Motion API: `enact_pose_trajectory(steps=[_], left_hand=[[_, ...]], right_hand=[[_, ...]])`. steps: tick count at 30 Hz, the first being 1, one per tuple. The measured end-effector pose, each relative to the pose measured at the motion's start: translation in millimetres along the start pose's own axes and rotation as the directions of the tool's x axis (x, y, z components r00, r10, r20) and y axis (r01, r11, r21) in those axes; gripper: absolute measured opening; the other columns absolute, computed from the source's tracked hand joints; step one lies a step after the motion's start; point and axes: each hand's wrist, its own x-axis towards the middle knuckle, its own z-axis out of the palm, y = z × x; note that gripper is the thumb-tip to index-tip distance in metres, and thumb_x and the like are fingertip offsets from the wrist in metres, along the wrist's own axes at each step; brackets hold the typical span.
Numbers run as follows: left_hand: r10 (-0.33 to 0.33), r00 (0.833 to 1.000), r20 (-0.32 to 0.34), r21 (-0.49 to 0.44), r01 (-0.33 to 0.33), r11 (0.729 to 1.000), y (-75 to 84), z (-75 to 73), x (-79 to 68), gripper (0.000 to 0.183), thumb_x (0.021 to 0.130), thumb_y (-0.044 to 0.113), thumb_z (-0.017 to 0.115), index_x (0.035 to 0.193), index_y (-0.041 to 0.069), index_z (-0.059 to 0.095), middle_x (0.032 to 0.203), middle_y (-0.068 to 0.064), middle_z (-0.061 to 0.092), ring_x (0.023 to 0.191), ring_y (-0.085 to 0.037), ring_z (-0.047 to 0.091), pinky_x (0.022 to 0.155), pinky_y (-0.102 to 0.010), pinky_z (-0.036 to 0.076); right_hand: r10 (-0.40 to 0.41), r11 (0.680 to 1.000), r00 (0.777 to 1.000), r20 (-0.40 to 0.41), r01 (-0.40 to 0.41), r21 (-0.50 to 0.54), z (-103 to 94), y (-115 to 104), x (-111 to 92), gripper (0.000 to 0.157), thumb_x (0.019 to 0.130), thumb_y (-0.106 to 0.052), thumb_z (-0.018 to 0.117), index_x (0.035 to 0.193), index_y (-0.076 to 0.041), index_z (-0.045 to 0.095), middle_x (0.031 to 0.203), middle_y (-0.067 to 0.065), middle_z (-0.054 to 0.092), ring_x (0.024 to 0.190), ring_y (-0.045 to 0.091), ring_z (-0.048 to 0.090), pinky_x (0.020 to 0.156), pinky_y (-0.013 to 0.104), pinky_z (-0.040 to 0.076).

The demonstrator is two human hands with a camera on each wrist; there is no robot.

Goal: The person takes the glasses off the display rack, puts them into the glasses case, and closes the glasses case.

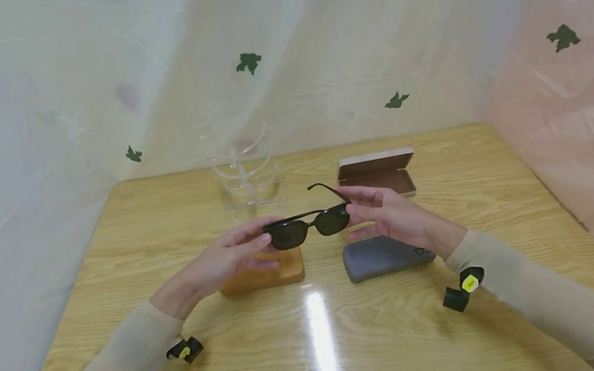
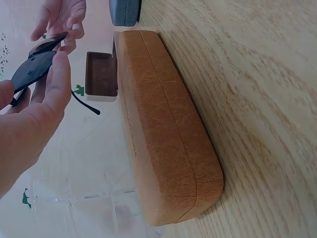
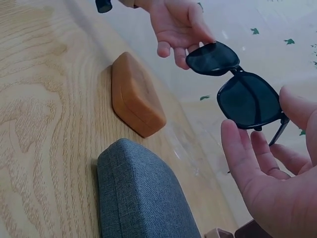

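A pair of black sunglasses (image 1: 288,235) is held up between both hands above the table, its dark lenses facing the head camera. My left hand (image 1: 229,253) pinches the left end of the frame between thumb and fingers. At the other end, by the hinge, my right hand (image 1: 389,218) grips with its thumb in front and fingers behind. One temple arm (image 1: 326,189) sticks out backward on the right; how the other arm lies is unclear. Below the left hand lies a closed tan-brown glasses case (image 2: 163,124). Beneath the right hand is a closed blue-grey fabric case (image 3: 141,188).
Behind the right hand, a pinkish case (image 1: 376,160) stands with its lid up, its brown inside showing. A clear tiered display stand (image 1: 245,183) is at the back left of the wooden table (image 1: 230,359). A pale curtain with leaf prints (image 1: 315,69) surrounds the table.
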Motion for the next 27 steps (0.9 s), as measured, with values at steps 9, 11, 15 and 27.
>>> enact_pose_trajectory(steps=[9,11,15,27], left_hand=[[0.007,1.000,0.017,-0.020,-0.006,1.000,-1.1,1.6,1.1,0.050,0.106,0.011,0.053,0.154,0.006,0.041,0.149,-0.021,0.048,0.131,-0.053,0.045,0.102,-0.054,0.051],[0.016,1.000,0.026,-0.025,-0.015,1.000,-1.0,2.5,1.9,0.051,0.106,0.011,0.053,0.154,0.006,0.040,0.149,-0.020,0.048,0.132,-0.053,0.044,0.102,-0.054,0.051],[0.041,0.998,0.043,-0.018,-0.040,0.999,-2.5,3.2,3.9,0.051,0.106,0.010,0.052,0.155,0.005,0.039,0.150,-0.021,0.046,0.131,-0.053,0.045,0.101,-0.053,0.052],[0.050,0.998,0.044,-0.021,-0.050,0.999,-4.2,5.4,5.1,0.050,0.107,0.007,0.049,0.155,0.005,0.039,0.151,-0.020,0.046,0.132,-0.055,0.043,0.102,-0.050,0.052]], right_hand=[[0.016,0.999,1.000,-0.003,-0.017,-0.036,3.9,0.0,1.9,0.071,0.099,-0.007,0.065,0.160,-0.006,0.028,0.158,0.021,0.030,0.108,0.021,0.064,0.094,0.051,0.057],[0.016,0.999,1.000,0.000,-0.016,-0.036,4.8,0.2,2.3,0.073,0.099,-0.007,0.066,0.160,-0.006,0.025,0.159,0.020,0.032,0.113,0.020,0.063,0.092,0.048,0.058],[0.025,0.999,1.000,-0.012,-0.025,-0.027,7.0,0.2,2.8,0.074,0.100,-0.008,0.066,0.161,-0.008,0.025,0.141,0.015,0.054,0.109,0.019,0.066,0.089,0.047,0.059],[0.017,1.000,1.000,-0.005,-0.017,-0.022,1.6,2.1,2.9,0.070,0.101,-0.012,0.065,0.160,-0.011,0.030,0.143,0.015,0.053,0.098,0.021,0.067,0.097,0.058,0.053]])
